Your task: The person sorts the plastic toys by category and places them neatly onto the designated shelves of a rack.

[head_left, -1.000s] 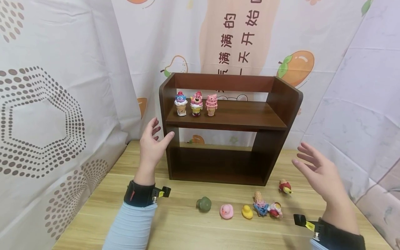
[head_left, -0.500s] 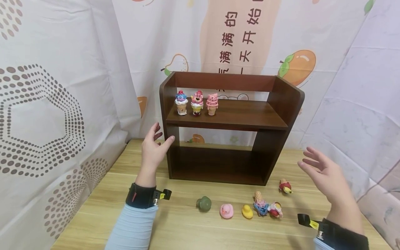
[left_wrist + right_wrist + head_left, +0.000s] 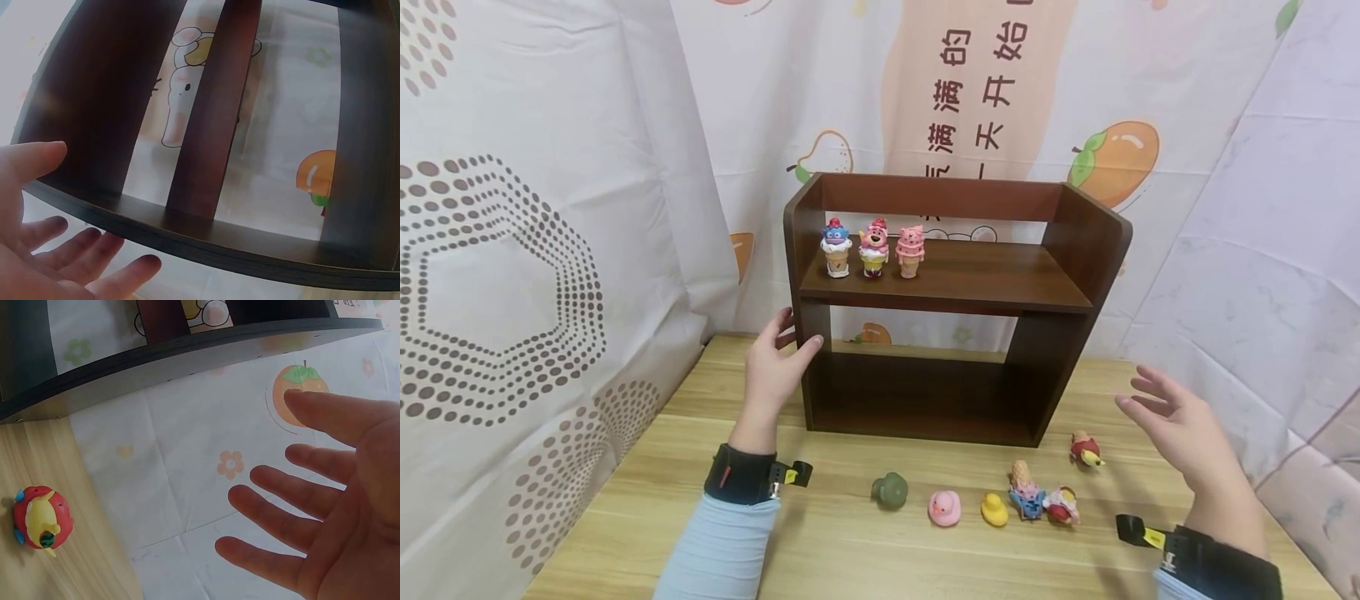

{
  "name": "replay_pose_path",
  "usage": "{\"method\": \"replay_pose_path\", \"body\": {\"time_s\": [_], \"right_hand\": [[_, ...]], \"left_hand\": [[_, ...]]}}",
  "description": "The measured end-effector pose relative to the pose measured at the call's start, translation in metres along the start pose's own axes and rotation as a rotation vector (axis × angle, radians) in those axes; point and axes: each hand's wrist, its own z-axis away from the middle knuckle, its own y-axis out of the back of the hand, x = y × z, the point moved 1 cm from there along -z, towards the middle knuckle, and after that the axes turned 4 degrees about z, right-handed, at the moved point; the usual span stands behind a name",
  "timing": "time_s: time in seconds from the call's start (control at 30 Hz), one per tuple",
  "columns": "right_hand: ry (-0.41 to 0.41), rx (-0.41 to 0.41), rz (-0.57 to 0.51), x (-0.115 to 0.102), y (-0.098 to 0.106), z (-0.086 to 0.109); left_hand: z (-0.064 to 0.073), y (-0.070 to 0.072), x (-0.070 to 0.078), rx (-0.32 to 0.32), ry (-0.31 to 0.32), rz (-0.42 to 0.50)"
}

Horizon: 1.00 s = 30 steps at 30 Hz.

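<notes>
Shelf [image 3: 985, 273] beside left grip [image 3: 773, 368], perhaps touching

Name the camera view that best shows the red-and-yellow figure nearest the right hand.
The right wrist view: the red-and-yellow figure appears largest there, its yellow and blue parts distinct. The head view shows it smaller on the table, details unclear. The left wrist view does not show it.

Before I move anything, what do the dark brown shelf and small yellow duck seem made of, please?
Dark brown shelf: probably wood or laminated board, satin; flat panels, soft sheen. Small yellow duck: likely rubber or plastic, smooth; evenly coloured, rounded surface.
</notes>
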Motion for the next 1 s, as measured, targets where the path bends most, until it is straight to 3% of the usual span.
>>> {"method": "replay_pose_path", "body": {"time_s": [0.53,1.0], "right_hand": [[-0.025,-0.135,0.042,0.025,-0.016,-0.007],[0.026,-0.245,0.050,0.039,-0.031,-0.008]], "left_hand": [[0.002,-0.005,-0.007,-0.012,-0.008,-0.031],[0.003,-0.006,-0.006,-0.008,-0.023,-0.039]]}}
